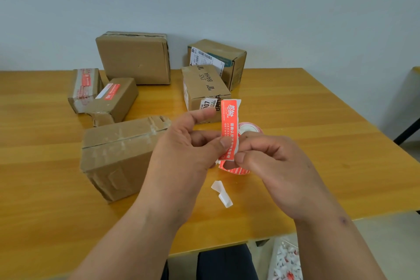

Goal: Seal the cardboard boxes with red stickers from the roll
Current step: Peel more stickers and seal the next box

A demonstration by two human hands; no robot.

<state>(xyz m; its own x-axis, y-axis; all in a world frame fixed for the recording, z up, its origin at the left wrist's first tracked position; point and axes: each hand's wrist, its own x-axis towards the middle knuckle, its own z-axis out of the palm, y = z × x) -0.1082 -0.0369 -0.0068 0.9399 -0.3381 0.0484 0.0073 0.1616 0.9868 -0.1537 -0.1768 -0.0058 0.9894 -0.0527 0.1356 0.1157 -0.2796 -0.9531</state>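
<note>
Both hands meet above the glossy wooden table [295, 102]. Left hand [188, 143] and right hand [268, 161] each pinch the lower end of an upright red sticker [229, 120], white backing showing behind it. Sticker roll [248, 128] lies at two o'clock behind the grip; a creased cardboard box [118, 154] sits at nine o'clock.

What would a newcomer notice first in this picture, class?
First, the red sticker, held upright at the centre, pinched by the left hand and right hand. Next, the cardboard boxes spread over the yellow wooden table, two at the far left already bearing red stickers.
</note>
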